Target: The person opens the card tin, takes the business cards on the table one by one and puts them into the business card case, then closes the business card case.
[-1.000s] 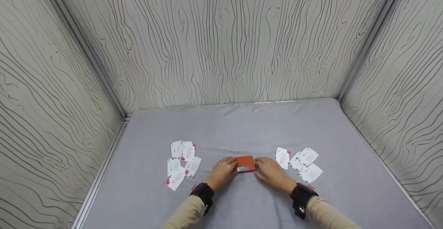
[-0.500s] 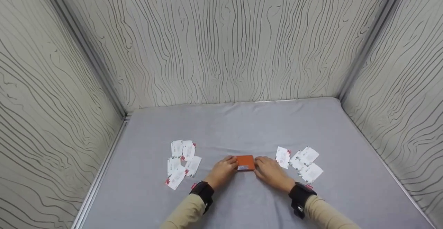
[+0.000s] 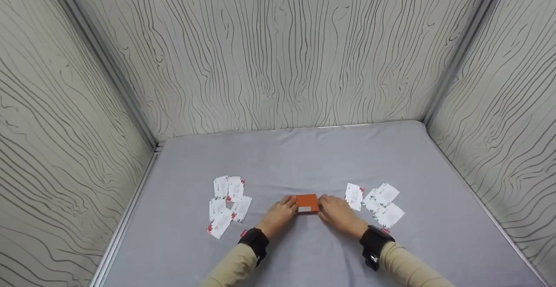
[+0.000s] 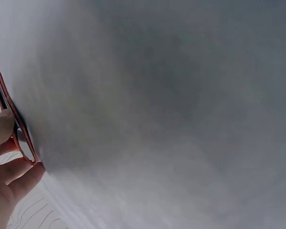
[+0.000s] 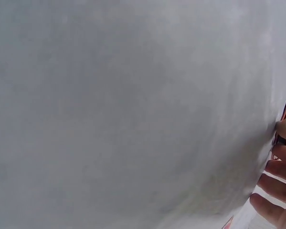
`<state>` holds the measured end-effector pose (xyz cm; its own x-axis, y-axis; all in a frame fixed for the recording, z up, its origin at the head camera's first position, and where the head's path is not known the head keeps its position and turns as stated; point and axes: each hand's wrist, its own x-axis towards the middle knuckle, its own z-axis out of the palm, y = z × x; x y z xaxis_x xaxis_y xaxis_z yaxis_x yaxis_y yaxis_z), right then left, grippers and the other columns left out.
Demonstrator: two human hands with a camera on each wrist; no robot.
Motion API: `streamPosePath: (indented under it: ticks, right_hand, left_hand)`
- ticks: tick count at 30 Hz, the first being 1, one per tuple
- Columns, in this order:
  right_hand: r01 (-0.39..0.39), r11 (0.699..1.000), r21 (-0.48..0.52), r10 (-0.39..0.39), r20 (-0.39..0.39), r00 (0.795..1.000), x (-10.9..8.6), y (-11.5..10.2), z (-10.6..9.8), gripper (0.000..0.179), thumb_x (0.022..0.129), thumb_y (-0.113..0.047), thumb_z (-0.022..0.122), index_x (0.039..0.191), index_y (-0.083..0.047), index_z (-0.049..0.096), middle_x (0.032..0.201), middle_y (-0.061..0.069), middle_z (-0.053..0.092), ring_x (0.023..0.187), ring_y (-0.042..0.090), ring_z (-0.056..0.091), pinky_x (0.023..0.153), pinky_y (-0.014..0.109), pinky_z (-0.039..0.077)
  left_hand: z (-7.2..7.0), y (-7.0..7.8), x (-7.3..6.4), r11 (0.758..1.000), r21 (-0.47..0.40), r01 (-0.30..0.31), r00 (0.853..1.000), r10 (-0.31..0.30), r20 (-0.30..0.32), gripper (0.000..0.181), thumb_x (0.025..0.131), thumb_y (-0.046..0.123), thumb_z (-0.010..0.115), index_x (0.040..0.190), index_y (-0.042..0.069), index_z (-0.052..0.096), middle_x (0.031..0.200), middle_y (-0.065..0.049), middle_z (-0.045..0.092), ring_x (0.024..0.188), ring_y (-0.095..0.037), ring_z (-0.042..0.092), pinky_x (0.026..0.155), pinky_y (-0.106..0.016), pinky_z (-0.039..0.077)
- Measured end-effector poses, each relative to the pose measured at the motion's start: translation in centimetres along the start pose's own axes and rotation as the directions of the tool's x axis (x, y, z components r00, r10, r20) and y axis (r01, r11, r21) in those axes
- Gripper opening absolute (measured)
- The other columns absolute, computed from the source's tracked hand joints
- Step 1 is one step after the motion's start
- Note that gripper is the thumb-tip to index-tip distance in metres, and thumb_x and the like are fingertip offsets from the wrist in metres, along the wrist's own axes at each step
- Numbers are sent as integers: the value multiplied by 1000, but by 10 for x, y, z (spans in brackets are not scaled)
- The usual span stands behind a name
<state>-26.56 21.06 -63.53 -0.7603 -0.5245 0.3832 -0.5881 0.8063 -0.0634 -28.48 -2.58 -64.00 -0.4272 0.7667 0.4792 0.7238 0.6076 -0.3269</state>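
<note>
A small orange card case (image 3: 307,201) with a silvery plate on its near edge lies flat at the middle of the cloth. My left hand (image 3: 279,216) holds its left side between thumb and fingers, and my right hand (image 3: 341,216) grips the right side. In the left wrist view, the case (image 4: 19,121) shows orange rims around a dark gap, with the left thumb against it and fingers (image 4: 26,181) at its end. The right wrist view catches only a sliver of the case beside the right fingers (image 5: 276,188).
White cards with red flowers (image 3: 220,222) overlap in a group to the left. More white cards (image 3: 388,215) lie at the right, and a single card (image 3: 354,196) sits close to the right hand. Grey cloth (image 3: 278,161) covers the table, enclosed by patterned panels (image 3: 278,52).
Both hands keep hold of the card case. It looks turned very slightly straighter, and the right forearm has shifted a little to the left. The cards lie as before.
</note>
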Motion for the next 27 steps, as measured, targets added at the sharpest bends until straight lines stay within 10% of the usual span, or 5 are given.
streamPosePath:
  ticks: [15, 27]
  right_hand:
    - [-4, 1000, 23, 4, 3, 1000, 2, 0, -3, 24, 81, -13, 76, 97, 1, 63, 84, 9, 59, 71, 26, 60, 61, 41, 52]
    - [8, 1000, 13, -8, -18, 1000, 2, -1, -4, 21, 79, -13, 77, 85, -4, 60, 77, 5, 52, 66, 24, 56, 55, 39, 49]
  left_hand:
    - [-11, -3, 6, 994, -89, 68, 997, -64, 53, 21, 85, 0, 59, 106, 4, 63, 107, -7, 63, 100, -20, 63, 80, -26, 53]
    - [1, -14, 5, 915, -344, 210, 977, -180, 116, 38, 85, -7, 59, 120, 6, 59, 110, -10, 59, 94, -25, 66, 82, -33, 54]
